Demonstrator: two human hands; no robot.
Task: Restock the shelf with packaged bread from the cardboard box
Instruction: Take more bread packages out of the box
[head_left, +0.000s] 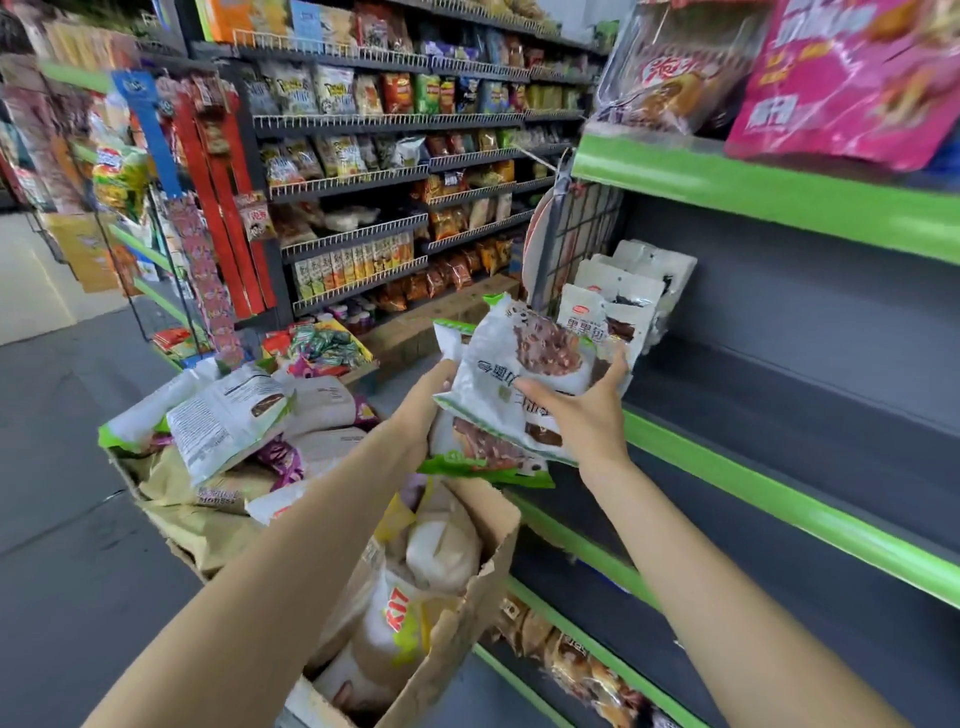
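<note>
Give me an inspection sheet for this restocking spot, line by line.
Surface: grey shelf with green edge, mostly bare, white bread packets standing at its far end.
Job's things: white-and-green bread packets held above the open brown cardboard box, which holds more bags.
Clutter: loose bread bags piled on a second box.
Grippers: left hand holds the packets from beneath; right hand grips them, fingers curled over the edge.
Cables: nothing seen.
Surroundings: snack racks across the aisle; pink bags on the upper shelf.
</note>
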